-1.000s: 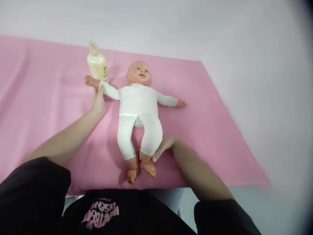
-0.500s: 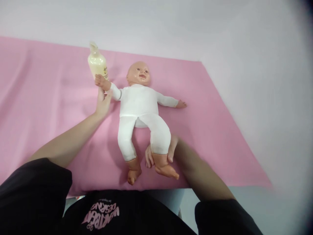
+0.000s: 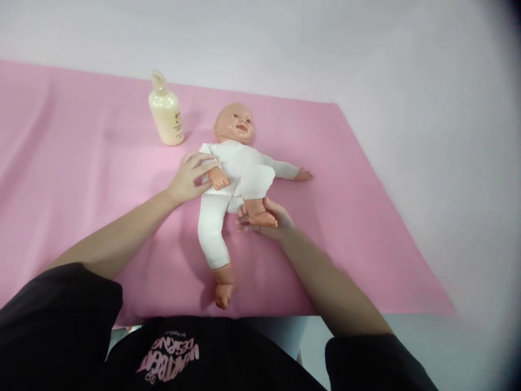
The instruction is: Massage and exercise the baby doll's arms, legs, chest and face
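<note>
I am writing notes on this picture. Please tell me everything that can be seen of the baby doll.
The baby doll lies face up on the pink cloth. It has a bald, smiling plastic-looking head and a soft-looking white suit. The left hand folds one doll arm across its chest; the right hand holds one foot, pushing that leg bent toward the belly. The other arm is stretched out sideways, the other leg straight. A cream bottle stands apart, near its head.
</note>
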A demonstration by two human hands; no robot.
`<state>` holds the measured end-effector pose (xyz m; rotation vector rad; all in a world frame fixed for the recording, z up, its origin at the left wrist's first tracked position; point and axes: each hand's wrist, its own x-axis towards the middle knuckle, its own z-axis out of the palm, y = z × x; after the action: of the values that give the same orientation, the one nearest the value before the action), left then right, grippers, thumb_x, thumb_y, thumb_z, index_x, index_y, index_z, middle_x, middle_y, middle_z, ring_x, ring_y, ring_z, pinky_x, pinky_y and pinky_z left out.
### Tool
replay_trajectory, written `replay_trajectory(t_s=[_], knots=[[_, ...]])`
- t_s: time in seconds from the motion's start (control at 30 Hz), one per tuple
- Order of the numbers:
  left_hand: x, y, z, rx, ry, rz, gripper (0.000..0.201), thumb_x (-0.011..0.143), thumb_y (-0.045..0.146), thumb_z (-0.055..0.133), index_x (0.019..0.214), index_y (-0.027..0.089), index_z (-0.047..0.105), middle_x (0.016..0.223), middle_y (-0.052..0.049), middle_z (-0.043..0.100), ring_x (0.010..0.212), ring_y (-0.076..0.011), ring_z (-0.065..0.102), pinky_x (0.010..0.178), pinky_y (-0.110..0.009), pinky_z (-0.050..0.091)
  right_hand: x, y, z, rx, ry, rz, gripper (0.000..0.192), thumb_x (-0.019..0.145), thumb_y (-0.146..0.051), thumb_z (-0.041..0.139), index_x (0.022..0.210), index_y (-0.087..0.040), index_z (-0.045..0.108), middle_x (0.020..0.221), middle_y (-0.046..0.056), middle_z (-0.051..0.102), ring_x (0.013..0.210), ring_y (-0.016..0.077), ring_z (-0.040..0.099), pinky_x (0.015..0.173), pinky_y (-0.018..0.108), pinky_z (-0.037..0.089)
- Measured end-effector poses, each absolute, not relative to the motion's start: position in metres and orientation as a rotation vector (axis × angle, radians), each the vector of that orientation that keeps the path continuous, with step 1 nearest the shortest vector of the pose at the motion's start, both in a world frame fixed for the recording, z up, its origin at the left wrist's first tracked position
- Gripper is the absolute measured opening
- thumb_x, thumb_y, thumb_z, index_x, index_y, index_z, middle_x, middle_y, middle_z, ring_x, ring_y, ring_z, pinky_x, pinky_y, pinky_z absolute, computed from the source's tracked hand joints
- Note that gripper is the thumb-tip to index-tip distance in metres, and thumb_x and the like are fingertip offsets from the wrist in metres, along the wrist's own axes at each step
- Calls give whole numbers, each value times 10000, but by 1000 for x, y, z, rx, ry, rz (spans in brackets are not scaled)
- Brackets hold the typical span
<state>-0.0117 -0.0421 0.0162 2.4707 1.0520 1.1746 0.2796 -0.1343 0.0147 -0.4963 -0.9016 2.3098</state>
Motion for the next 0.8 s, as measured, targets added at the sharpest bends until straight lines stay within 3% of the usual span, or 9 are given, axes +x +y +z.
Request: replay_trajectory(t_s=[0.13,0.37,0.53,0.67,0.8], knots=[[-12,-43,17,2419,1073,1167,499,848,639,713,1241,331,737,1329,-111,675,1271,-357,563,1162,-582,357,275,-135,19,-455,-954,2340,497,883,-616,710,1020,-139,700,1035,101,706,975,229,699,900,399,622],[-14,-42,17,2112,1162,1342,585,824,675,743,1260,288,694,1326,-113,671,1299,-351,563,1204,-568,357,273,-138,9,-7,-1135,2426,538,857,-559,717,1104,-81,721,1090,137,709,1035,254,697,950,368,574],[-18,-24,-2,1737,1175,1508,700,816,761,705,1314,275,623,1281,-111,686,1280,-317,607,1132,-513,459,282,-134,13,-94,-1794,2697,579,804,-401,854,1242,-52,706,1264,181,725,1246,310,656,1131,365,474],[-28,-7,-15,1590,1114,1556,692,887,787,599,1402,328,554,1429,-111,635,1412,-303,550,1164,-477,461,284,-132,22,-215,-1915,2660,470,861,-351,828,1229,-86,702,1282,147,736,1308,266,641,1164,310,454],[-38,4,-22,1581,1096,1580,618,950,765,514,1443,393,512,1554,-69,560,1531,-287,443,1229,-486,426,282,-129,21,-81,-1947,2685,500,869,-354,828,1252,-71,676,1312,176,715,1301,289,649,1148,343,485]])
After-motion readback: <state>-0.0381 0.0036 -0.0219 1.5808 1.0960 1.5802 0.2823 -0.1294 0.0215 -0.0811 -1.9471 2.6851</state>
